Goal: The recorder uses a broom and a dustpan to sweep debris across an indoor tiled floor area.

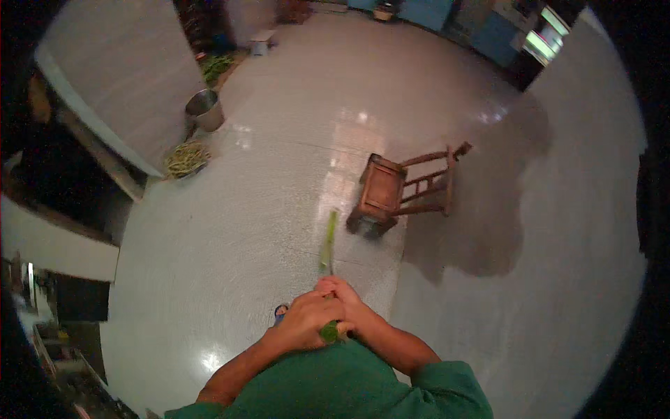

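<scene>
A long green plant stalk (328, 241) points away from my body, its pale green far part above the floor. My left hand (312, 318) is wrapped around its near part, and a rounded dark green end (329, 332) shows below the fingers. My right hand (343, 298) closes on the stalk from the other side, its fingers farther forward and touching the left hand. A thin dark line runs along the stalk just ahead of the fingers; whether it is a blade I cannot tell. The hands hide the stalk's middle.
A wooden chair (384, 186) stands ahead to the right. By the left wall are a metal bucket (207, 111), a basin of yellow-green stalks (187, 158) and leafy greens (215, 68). A small stool (260, 42) stands farther back. Smooth floor (251, 209) surrounds me.
</scene>
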The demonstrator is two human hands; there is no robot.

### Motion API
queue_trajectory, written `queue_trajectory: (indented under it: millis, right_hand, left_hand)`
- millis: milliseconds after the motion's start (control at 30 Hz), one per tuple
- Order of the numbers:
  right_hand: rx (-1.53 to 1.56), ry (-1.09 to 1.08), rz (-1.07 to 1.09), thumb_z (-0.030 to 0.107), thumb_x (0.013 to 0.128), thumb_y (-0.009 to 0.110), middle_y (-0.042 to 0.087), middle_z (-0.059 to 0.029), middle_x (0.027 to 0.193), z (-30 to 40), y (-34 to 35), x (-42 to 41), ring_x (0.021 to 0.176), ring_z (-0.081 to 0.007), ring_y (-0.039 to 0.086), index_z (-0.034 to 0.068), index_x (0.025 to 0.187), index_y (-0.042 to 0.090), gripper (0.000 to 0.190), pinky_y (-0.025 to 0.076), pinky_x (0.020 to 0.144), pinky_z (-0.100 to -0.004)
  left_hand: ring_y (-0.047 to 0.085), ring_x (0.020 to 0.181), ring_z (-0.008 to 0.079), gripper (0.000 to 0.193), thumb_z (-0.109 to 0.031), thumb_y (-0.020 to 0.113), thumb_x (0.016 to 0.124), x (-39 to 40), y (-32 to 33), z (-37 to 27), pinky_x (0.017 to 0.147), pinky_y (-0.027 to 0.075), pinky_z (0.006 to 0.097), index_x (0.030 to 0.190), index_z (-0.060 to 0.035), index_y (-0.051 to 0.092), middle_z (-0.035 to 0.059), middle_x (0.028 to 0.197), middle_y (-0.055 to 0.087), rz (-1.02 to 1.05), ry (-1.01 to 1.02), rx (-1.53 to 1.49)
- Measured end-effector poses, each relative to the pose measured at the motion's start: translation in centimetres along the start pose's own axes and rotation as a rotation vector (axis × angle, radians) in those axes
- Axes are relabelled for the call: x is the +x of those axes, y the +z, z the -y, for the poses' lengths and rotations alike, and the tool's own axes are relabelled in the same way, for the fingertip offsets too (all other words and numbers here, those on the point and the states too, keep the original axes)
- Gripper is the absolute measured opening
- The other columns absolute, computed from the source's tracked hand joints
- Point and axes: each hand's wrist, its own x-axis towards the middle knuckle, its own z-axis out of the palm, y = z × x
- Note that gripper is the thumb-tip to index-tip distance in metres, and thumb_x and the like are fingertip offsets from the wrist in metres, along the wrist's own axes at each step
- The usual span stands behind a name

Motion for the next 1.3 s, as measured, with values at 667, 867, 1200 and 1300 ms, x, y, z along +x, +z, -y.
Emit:
queue_trajectory:
  millis: [667, 867, 1200, 1300]
  right_hand:
    - [0.246, 0.766, 0.099, 0.017, 0.078, 0.053, 0.04, 0.0041, 0.061, -6.3, -13.7, 11.4, 0.053, -0.0071, 0.04, 0.006, 0.077, 0.047, 0.012, 0.037, 0.054, -0.022]
    - [-0.183, 0.638, -0.283, 0.014, 0.082, 0.044, 0.037, 0.0034, 0.056, -8.0, 2.7, 4.6, 0.045, -0.0069, 0.035, 0.003, 0.08, 0.045, 0.011, 0.03, 0.043, -0.0215]
    - [0.167, 1.188, -0.271, 0.009, 0.082, 0.042, 0.037, 0.0015, 0.059, -17.8, 7.8, 3.9, 0.042, -0.0062, 0.035, -0.002, 0.092, 0.041, 0.015, 0.031, 0.038, -0.0194]
    - [0.239, 1.354, -0.341, 0.006, 0.081, 0.043, 0.038, 0.0, 0.058, -19.0, 6.1, 6.4, 0.042, -0.0071, 0.037, -0.003, 0.096, 0.039, 0.018, 0.033, 0.036, -0.0175]
  left_hand:
    - [0.052, 0.092, 0.0263, 0.028, -0.01, 0.062, 0.07, -14.4, 4.9, 1.7, 0.081, 0.041, 0.0327, 0.097, -0.0067, 0.054, 0.0106, 0.098, 0.053, -0.328, -0.57, -0.26]
    - [0.055, 0.078, 0.0227, 0.041, 0.004, 0.049, 0.07, -21.1, 5.4, 0.9, 0.07, 0.045, 0.0299, 0.108, -0.0078, 0.048, 0.0124, 0.103, 0.046, -0.86, -0.78, -0.281]
    - [0.057, 0.08, 0.0303, 0.023, -0.02, 0.051, 0.073, -37.7, 21.5, 5.2, 0.07, 0.045, 0.038, 0.09, -0.0068, 0.06, 0.016, 0.087, 0.059, -0.458, -1.477, -0.015]
    - [0.058, 0.077, 0.0305, 0.024, -0.022, 0.05, 0.072, -42.5, 29.7, 6.5, 0.067, 0.046, 0.0384, 0.088, -0.0079, 0.062, 0.0168, 0.085, 0.059, -0.447, -1.611, -0.129]
